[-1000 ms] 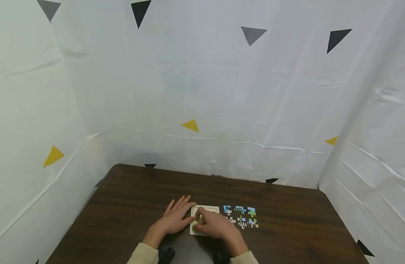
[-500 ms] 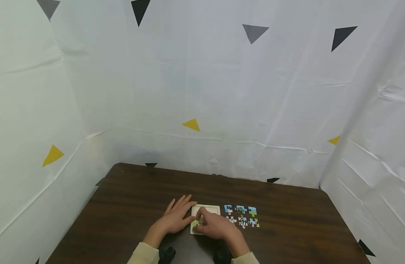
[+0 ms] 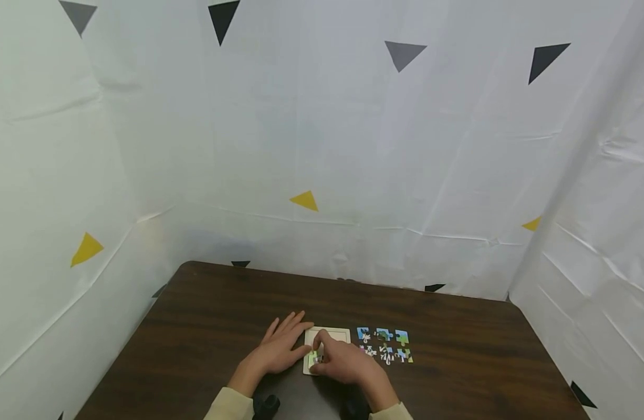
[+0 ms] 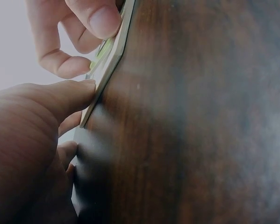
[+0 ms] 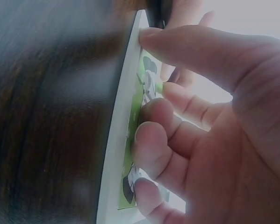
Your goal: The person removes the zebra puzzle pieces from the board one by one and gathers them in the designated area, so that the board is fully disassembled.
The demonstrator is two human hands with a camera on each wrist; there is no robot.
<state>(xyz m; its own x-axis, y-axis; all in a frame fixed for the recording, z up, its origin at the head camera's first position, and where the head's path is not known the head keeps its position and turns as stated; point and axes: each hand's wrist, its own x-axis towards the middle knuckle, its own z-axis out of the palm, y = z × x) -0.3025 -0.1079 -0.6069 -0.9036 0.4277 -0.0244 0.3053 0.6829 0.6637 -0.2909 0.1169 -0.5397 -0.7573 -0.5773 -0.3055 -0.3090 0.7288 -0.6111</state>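
Observation:
A small pale puzzle tray point(image 3: 343, 331) lies on the dark table. My left hand point(image 3: 278, 348) lies spread at its left side, the thumb and a fingertip touching the tray's edge. Above the tray arches my right hand point(image 3: 343, 359). In the right wrist view, its thumb rests on the tray's rim point(image 5: 112, 158) and the bent fingertips touch green picture pieces point(image 5: 135, 109) in the tray. No piece shows pinched between thumb and fingers. In the left wrist view, green pieces point(image 4: 102, 53) show beneath the right fingertips. The right hand hides much of the tray in the head view.
Several loose jigsaw pieces point(image 3: 383, 334) lie in two rows just right of the tray. The brown wood-grain table point(image 3: 458, 350) extends to both sides. Behind it hangs a white sheet point(image 3: 322, 146) with coloured triangles.
The right thumb and fingertips have shifted slightly over the tray, and more of the picture pieces shows beneath them. My left hand stays in place.

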